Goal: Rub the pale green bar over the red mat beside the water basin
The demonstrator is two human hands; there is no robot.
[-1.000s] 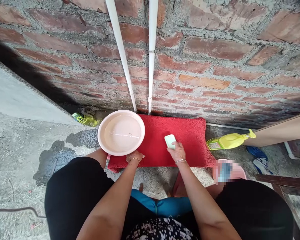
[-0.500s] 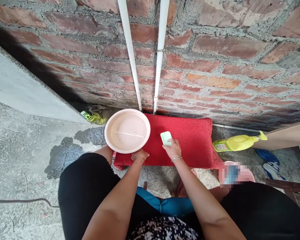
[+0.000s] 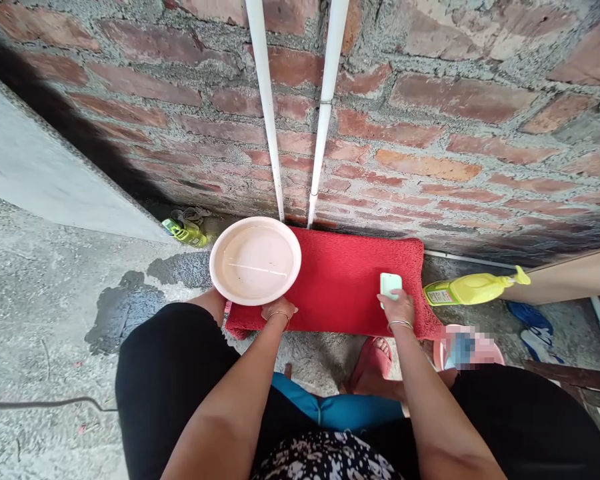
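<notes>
A red textured cloth [image 3: 350, 267] is spread over a low, long support by the wall. On its left end stands a pale pink basin [image 3: 255, 260] of water. My left hand [image 3: 279, 309] is closed at the basin's near rim, close to the cloth's front edge; its fingertips are partly hidden. Toward the right end of the cloth, my right hand [image 3: 399, 307] grips a pale green scrub brush [image 3: 391, 283], rectangular with rounded corners and a small hole at its far end. The brush lies flat against the cloth, its underside hidden.
A yellow pump bottle [image 3: 473, 288] stands off the cloth's right end, above a pink tub [image 3: 485, 350], partly blurred. A yellow-green bottle [image 3: 187, 233] is left of the basin. Behind rise a brick wall [image 3: 415, 140] and two white pipes [image 3: 321, 133]. Wet patches [image 3: 125, 310] mark the concrete.
My right hand has moved right across the red cloth with the brush, from its middle to near its right end. My left hand and the basin have stayed in place.
</notes>
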